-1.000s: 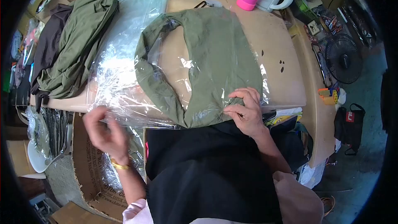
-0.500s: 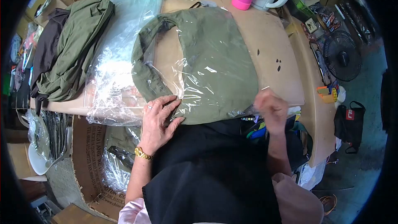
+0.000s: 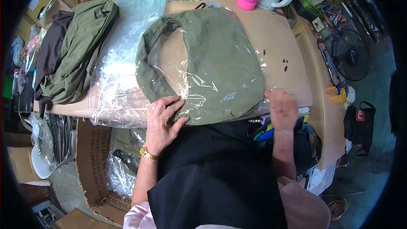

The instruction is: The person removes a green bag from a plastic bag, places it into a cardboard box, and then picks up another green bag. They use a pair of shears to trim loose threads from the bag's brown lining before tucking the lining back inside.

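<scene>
Brown tabletop (image 3: pixel 288 89) bearing work. Olive-green, crescent-shaped cloth piece (image 3: pixel 224 59) with looped strap (image 3: pixel 146 70), lying directly before me under clear, shiny plastic sleeve (image 3: pixel 203 84), long axis running away from my body. My left hand (image 3: pixel 162 121), nearer, touching near left corner, fingers spreading flat, not clenching. My right hand (image 3: pixel 282 108) hovering blurred, just beside near right edge, piece lying leftward; cannot tell whether fingertips are pinching plastic.

White glare streaked the bag (image 3: pixel 222 68), the right hand (image 3: pixel 282 109) was blurred, and fisheye distortion bowed the desk (image 3: pixel 277 38) toward black corners.
</scene>
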A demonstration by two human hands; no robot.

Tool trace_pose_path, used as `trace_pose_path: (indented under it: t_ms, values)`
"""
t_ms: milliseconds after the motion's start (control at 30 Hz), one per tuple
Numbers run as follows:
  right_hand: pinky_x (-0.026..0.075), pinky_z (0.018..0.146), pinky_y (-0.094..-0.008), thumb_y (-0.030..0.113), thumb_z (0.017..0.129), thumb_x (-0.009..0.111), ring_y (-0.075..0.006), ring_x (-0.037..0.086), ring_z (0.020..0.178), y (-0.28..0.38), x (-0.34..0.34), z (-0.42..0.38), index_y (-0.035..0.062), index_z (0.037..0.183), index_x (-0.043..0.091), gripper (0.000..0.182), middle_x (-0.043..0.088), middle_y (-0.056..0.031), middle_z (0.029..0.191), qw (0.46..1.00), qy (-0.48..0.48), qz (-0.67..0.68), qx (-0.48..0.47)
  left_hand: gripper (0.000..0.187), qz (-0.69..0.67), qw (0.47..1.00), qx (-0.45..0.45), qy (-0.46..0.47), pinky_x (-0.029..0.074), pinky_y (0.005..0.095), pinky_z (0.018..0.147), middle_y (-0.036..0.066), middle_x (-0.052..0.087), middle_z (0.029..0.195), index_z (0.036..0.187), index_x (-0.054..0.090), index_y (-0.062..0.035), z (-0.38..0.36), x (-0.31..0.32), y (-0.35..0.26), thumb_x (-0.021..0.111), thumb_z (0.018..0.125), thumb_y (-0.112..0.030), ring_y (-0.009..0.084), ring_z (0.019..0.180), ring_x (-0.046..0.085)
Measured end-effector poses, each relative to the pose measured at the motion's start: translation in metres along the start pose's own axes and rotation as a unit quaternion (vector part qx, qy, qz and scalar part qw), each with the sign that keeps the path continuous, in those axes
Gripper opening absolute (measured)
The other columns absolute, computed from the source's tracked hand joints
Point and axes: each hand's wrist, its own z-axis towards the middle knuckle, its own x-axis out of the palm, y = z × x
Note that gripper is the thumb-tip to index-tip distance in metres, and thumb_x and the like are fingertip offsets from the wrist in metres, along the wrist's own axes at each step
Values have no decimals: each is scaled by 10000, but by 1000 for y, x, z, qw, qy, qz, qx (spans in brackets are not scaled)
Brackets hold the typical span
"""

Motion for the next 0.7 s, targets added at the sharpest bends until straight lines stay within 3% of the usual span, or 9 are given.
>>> trace_pose_path:
  t_ms: [67, 100, 133, 167, 200, 300, 433, 600, 700]
  values:
    - [439, 725, -268, -18, 818, 697, -144, 552, 836, 7, -19, 5, 20, 768, 596, 119, 601, -77, 875, 977, 142, 153, -54, 451, -4, 1000, 3, 2, 393, 409, 979, 93, 627, 1233, 1189, 685, -87, 0, -2, -2, 790, 773, -226, 288, 1125, 566]
    - [439, 725, -268, -18, 818, 697, -144, 552, 836, 10, -15, 3, 20, 768, 596, 119, 601, -77, 875, 976, 143, 154, -55, 453, -7, 1000, 7, 3, 391, 410, 976, 85, 623, 1231, 1195, 681, -94, 1, -4, -4, 791, 775, -221, 280, 1126, 567]
    - [445, 740, -281, -19, 819, 696, -163, 559, 828, 16, -4, 1, 17, 784, 596, 111, 600, -77, 881, 990, 86, -103, -47, 453, -4, 1000, 6, 1, 391, 410, 976, 85, 623, 1231, 1195, 681, -94, 0, -7, -6, 791, 775, -221, 280, 1126, 567]
    - [451, 756, -294, -20, 819, 694, -183, 566, 821, 20, 10, -2, 15, 800, 597, 106, 600, -78, 887, 936, 23, -351, -35, 451, -56, 998, -14, -6, 390, 411, 974, 91, 620, 1230, 1198, 679, -98, -3, -11, -9, 786, 780, -227, 281, 1128, 565]
    - [461, 792, -330, 13, 811, 717, -223, 584, 876, 21, 27, 0, 26, 857, 634, 95, 611, -77, 939, 905, 41, -420, -56, 448, -105, 994, -33, -15, 389, 413, 972, 97, 618, 1228, 1201, 678, -101, -4, -16, -12, 781, 785, -233, 283, 1129, 563]
    - [457, 844, -361, 31, 793, 732, -263, 587, 946, 14, 72, 8, 49, 922, 674, 143, 616, -87, 999, 865, 100, -478, -115, 455, 33, 999, 20, 17, 386, 436, 991, 123, 610, 1227, 1214, 679, -98, 5, -35, -29, 752, 802, -277, 316, 1132, 544]
    - [436, 899, -379, 80, 777, 757, -296, 560, 1027, -4, 79, 24, 60, 998, 685, 234, 605, -94, 1078, 798, 195, -549, -153, 437, 101, 993, -4, 56, 396, 427, 921, 105, 578, 1168, 1187, 686, -94, 13, -4, -38, 766, 783, -239, 306, 1068, 519]
    - [419, 958, -420, 153, 784, 760, -316, 525, 1103, -31, 57, 23, 56, 1071, 655, 321, 565, -121, 1172, 782, 158, -598, -80, 418, 107, 991, 38, -66, 384, 379, 831, 14, 609, 916, 1148, 687, -144, 1, 23, -15, 788, 756, -247, 225, 909, 562]
    - [428, 968, -413, 145, 785, 757, -322, 524, 1122, -33, 56, 23, 46, 1107, 637, 357, 561, -132, 1177, 774, 147, -609, -92, 437, 49, 991, 47, -116, 381, 354, 831, 11, 638, 959, 1168, 676, -141, -10, 33, -7, 793, 758, -236, 209, 947, 575]
